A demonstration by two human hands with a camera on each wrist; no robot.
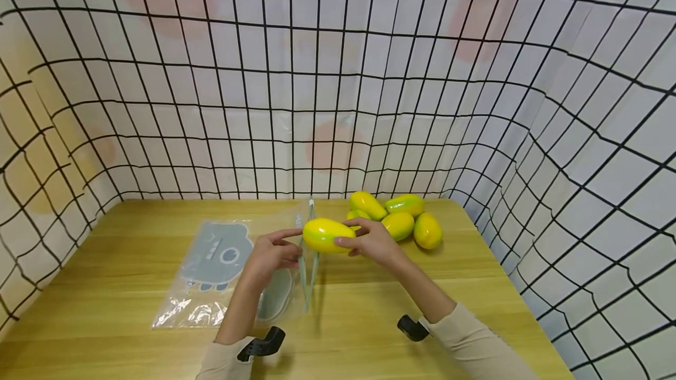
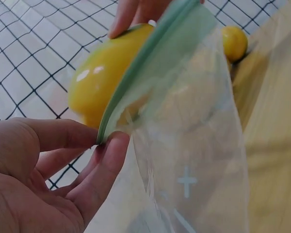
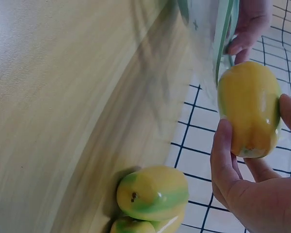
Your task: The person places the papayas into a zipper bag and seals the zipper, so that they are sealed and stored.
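Note:
My right hand [image 1: 376, 243] holds a glossy yellow mango [image 1: 324, 235] with a green streak, thumb on one side and fingers on the other. The mango lies lengthwise at the mouth of a clear zip bag with a pale green rim [image 1: 303, 274]. With thumb and fingers, my left hand [image 2: 53, 165] pinches one side of that rim [image 2: 117, 92]. Its index finger reaches toward the mango's far tip in the head view. In the right wrist view the mango [image 3: 250, 109] is right beside the spread green rim, the bag's mouth facing it.
Several more mangoes [image 1: 399, 226] are piled at the back right of the wooden table [image 1: 422, 298]. Flat on the left lies clear plastic with a grey-blue animal print [image 1: 216, 257]. A black wire grid [image 1: 327, 110] with white cloth behind surrounds the back and sides.

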